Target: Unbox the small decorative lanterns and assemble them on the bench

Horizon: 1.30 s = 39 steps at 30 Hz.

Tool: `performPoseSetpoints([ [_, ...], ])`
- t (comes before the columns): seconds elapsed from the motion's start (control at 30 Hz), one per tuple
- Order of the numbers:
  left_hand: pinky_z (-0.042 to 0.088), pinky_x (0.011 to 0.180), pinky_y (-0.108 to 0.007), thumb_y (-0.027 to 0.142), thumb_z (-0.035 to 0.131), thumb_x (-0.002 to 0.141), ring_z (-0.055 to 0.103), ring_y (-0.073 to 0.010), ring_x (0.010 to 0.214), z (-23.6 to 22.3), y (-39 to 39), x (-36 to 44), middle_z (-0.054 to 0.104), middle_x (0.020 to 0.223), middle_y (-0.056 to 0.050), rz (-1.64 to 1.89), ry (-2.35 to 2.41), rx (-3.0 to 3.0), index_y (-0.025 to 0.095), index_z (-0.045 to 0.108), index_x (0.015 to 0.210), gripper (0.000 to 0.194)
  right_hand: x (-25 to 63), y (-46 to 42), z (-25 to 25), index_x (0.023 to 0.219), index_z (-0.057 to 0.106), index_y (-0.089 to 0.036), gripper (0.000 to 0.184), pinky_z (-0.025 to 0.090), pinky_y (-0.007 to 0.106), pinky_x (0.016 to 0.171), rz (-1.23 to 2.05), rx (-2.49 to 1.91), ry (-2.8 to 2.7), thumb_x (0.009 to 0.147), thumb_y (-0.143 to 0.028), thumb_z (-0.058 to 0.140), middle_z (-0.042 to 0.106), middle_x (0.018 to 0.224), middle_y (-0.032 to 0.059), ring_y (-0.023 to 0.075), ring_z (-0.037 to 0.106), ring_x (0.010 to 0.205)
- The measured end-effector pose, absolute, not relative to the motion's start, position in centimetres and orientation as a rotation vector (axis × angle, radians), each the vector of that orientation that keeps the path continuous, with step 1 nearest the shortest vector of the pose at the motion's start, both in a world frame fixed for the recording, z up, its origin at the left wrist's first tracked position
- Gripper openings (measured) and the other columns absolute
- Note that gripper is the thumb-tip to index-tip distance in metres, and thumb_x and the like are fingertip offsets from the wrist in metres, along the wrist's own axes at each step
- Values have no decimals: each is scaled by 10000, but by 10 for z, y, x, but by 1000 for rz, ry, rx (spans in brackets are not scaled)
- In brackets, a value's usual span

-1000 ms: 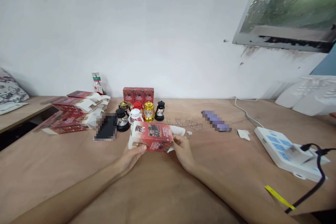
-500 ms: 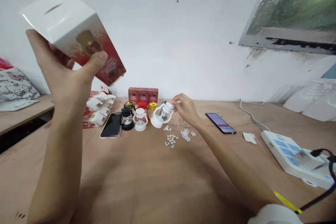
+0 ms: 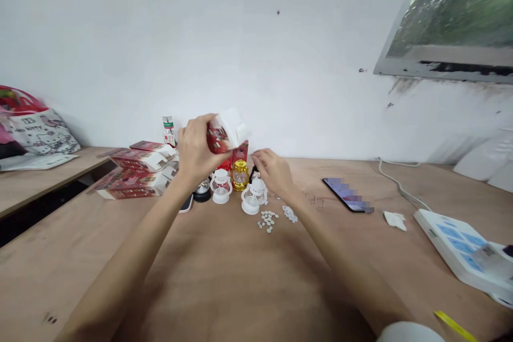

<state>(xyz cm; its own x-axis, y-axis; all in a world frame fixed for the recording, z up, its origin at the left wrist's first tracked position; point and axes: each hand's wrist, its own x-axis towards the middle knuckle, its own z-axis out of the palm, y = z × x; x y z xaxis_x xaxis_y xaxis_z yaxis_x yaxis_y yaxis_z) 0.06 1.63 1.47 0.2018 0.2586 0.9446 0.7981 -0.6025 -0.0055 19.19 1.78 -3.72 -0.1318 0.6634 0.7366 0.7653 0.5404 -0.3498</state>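
Note:
My left hand (image 3: pixel 196 148) grips a small red and white carton (image 3: pixel 224 132), held tilted in the air over a row of toy lanterns. My right hand (image 3: pixel 272 171) hovers with its fingers apart just behind a white lantern (image 3: pixel 253 197) that stands on the wooden table (image 3: pixel 224 278); I cannot tell whether it touches it. Beside that one stand another white lantern (image 3: pixel 220 187), a gold lantern (image 3: pixel 239 176) and a black lantern (image 3: pixel 202 191). Several small white discs (image 3: pixel 267 220) lie scattered in front of the white lantern.
A stack of flattened red cartons (image 3: pixel 134 173) lies at the left, with a small bottle (image 3: pixel 169 129) behind. A phone (image 3: pixel 348 195) lies to the right, then a white scrap (image 3: pixel 395 219), a white cable (image 3: pixel 396 181) and a white device (image 3: pixel 460 248). A printed bag (image 3: pixel 38 131) sits far left.
My left hand has come down from high at the left and now holds the carton low over the lanterns. My right hand has set the white lantern upright on the table and let go.

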Motion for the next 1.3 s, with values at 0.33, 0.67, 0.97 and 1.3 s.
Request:
performPoseSetpoints([
  [0.33, 325, 807, -415, 329, 578, 776, 540, -266, 1012, -4, 14, 19, 615, 1166, -86, -1179, -821, -1915, 236, 402, 1186, 456, 194, -23, -5, 930, 584, -184, 312, 494, 295, 662, 348, -915, -1617, 743, -429, 634, 612, 1032, 56, 141, 601, 775],
  [0.67, 337, 692, -362, 413, 586, 726, 533, -261, 841, -2, 11, 22, 644, 950, -97, -1041, -941, -1985, 175, 477, 1046, 413, 194, -27, -2, 863, 428, -210, 313, 447, 309, 629, 581, -1003, -1566, 678, -389, 607, 583, 877, 15, 146, 568, 717],
  [0.97, 320, 695, -392, 312, 520, 774, 515, -281, 866, 1, 1, 29, 638, 1021, -103, -938, -877, -1962, 188, 501, 1067, 319, 194, -29, -2, 797, 380, -222, 171, 364, 266, 539, 501, -1081, -1599, 659, -231, 481, 503, 719, -46, 105, 498, 576],
  [1.3, 350, 784, -419, 294, 550, 743, 527, -294, 969, 3, 1, 26, 623, 1077, -111, -914, -856, -2073, 216, 481, 1126, 397, 199, -21, -8, 752, 411, -229, 120, 407, 304, 595, 140, -1159, -1574, 696, -202, 514, 553, 693, -29, 139, 540, 607],
])
